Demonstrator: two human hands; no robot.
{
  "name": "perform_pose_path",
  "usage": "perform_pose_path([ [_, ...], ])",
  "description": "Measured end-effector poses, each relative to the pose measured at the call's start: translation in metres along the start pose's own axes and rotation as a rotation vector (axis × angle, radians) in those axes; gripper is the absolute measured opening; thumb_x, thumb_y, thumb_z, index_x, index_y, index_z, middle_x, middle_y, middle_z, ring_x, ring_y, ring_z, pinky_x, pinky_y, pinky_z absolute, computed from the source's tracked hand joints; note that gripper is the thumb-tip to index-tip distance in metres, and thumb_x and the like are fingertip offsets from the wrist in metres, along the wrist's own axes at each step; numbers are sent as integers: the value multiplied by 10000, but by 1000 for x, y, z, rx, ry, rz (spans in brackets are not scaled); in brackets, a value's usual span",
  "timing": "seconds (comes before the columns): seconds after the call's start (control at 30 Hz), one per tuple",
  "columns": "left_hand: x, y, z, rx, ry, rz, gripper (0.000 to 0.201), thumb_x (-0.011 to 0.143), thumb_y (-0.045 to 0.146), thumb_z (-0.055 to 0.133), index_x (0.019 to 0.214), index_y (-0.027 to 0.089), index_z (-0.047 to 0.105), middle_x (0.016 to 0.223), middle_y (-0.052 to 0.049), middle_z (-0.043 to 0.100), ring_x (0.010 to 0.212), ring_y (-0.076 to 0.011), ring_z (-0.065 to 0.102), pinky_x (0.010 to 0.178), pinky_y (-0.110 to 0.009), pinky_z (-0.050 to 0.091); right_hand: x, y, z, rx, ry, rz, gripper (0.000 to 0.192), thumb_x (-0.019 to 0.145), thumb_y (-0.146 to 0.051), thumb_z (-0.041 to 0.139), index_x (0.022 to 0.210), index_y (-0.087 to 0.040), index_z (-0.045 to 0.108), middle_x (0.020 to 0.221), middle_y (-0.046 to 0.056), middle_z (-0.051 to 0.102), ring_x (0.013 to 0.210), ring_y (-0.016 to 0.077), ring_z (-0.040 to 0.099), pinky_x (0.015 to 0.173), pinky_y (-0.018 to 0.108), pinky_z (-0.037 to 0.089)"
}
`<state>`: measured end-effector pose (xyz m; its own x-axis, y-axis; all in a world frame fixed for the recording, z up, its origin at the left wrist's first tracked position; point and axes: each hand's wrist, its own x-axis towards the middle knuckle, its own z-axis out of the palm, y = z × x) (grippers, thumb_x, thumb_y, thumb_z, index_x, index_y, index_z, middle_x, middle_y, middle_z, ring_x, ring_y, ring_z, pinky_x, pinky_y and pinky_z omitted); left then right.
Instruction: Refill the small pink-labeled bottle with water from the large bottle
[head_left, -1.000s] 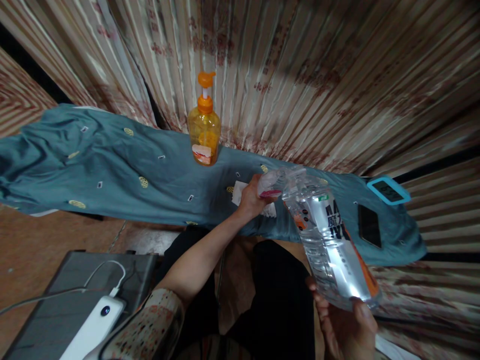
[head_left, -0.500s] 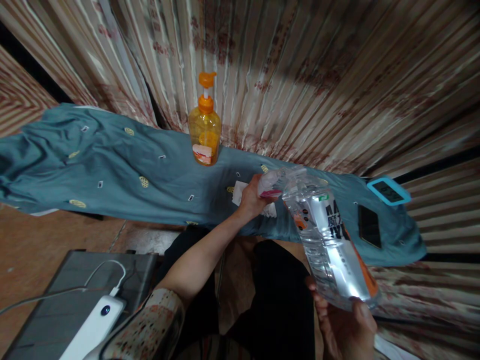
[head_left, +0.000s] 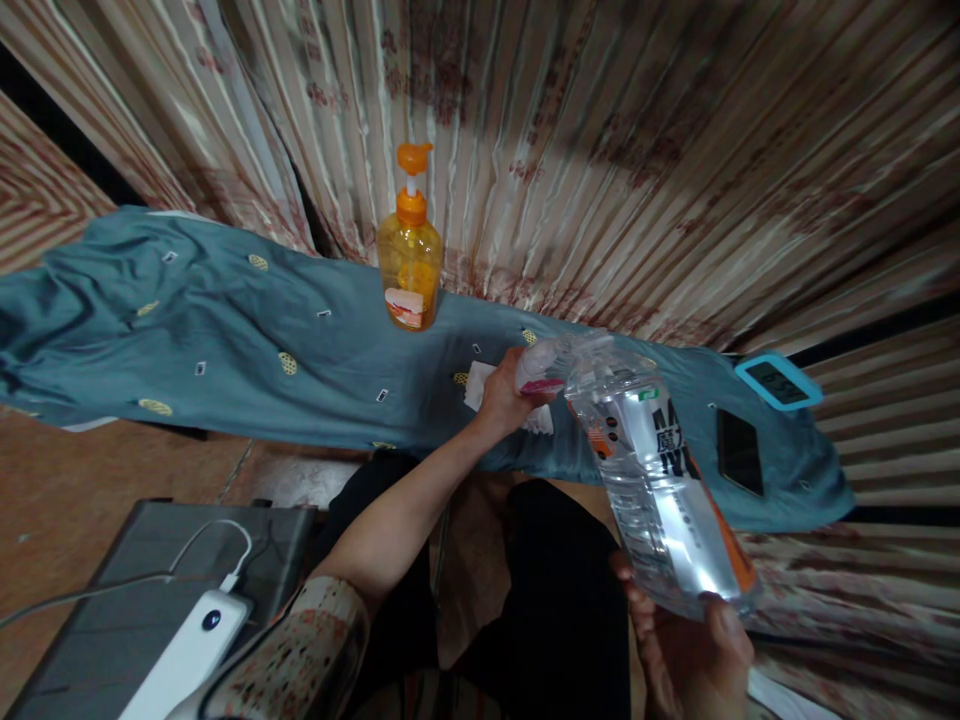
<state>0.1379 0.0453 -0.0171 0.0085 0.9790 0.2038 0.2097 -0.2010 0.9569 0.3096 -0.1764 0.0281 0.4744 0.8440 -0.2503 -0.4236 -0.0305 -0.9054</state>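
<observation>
The left forearm (head_left: 409, 525) is bare and reaches forward and rightward from lower left, its wrist (head_left: 480, 432) nearly in line with it. The left grip (head_left: 502, 395) is closed, knuckles up, most of its fingers hidden. The right grip (head_left: 690, 650) rises from the bottom edge, lower and nearer the body, thumb (head_left: 725, 625) upright and spread from curled fingers (head_left: 636, 593); its forearm lies beyond view.

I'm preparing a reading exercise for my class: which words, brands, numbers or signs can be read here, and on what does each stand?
"魔": on the large bottle; the big black letters around it show only partly, and the smaller print is too blurred.
Small clear container: pink mark, no readable text.
Pump bottle: label too blurred.
Blue-framed display: digits too blurred.
Curtain: print too blurred.
</observation>
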Motion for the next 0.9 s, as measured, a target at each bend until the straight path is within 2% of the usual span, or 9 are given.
perform_pose_path([
  [0.07, 0, 0, 0, 6, -1, -7, 660, 603, 261, 846, 1165, 171, 512, 1044, -82, 693, 979, -255, 666, 862, -361, 516, -1, 0, 2, -8, 2, -10, 579, 640, -428, 806, 1180, -285, 657, 933, 52, 759, 670, 236, 734, 515, 281, 607],
  [0.27, 0, 2, 0, -5, -2, -8, 647, 608, 232, 840, 1162, 163, 514, 1046, -85, 686, 975, -255, 662, 871, -363, 510, -4, -1, 6, -46, -24, -33, 378, 700, -458, 760, 995, -224, 719, 853, 65, 752, 674, 216, 727, 538, 262, 602],
  [0.47, 0, 3, -2, -17, -12, -10, 649, 610, 241, 839, 1163, 150, 512, 1055, -93, 685, 998, -263, 659, 889, -368, 507, -2, 1, 2, -13, 3, 24, 413, 666, -446, 780, 1020, -246, 707, 912, 58, 754, 675, 218, 725, 522, 259, 600],
  [0.9, 0, 3, -1, 4, -1, -10, 645, 598, 218, 842, 1151, 170, 513, 1055, -84, 693, 997, -257, 665, 882, -368, 512, -4, -2, 4, -45, -54, -25, 395, 715, -444, 759, 1051, -249, 684, 902, 56, 744, 704, 225, 726, 538, 278, 607],
])
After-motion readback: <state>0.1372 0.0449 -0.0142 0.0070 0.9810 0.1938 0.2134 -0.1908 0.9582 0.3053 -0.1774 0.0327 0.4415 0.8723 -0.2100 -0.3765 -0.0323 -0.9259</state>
